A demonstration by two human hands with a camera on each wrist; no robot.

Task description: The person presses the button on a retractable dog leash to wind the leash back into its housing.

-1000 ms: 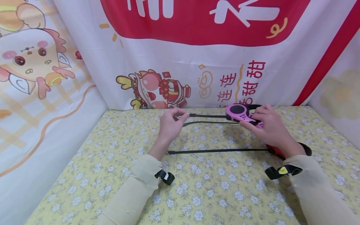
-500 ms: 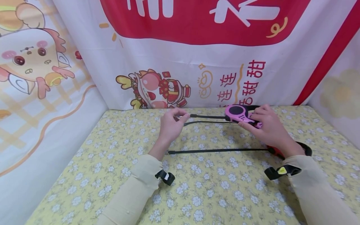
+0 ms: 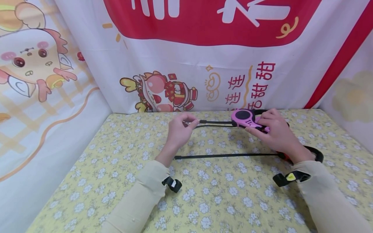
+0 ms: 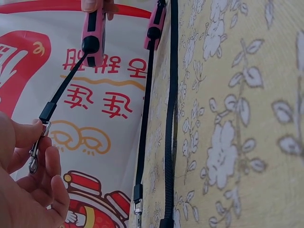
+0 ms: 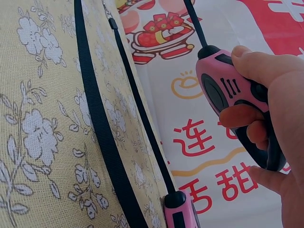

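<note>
Pink retractable leash (image 3: 243,121) is held above the worktop (image 3: 204,197), near the far edge. Nearer lies a red-cased leash (image 3: 227,156), its casing mostly hidden behind the right wrist (image 3: 301,155). Beyond it the right hand (image 3: 276,130) grips the pink leash's handle (image 5: 274,154) and the left hand (image 3: 178,132) pinches its metal clip (image 4: 34,153); the strap (image 3: 217,122) points toward the worktop's left edge, long axis along the far edge. Farther, a second pink leash (image 5: 180,209) lies parallel, its casing cut off in the right wrist view.
</note>
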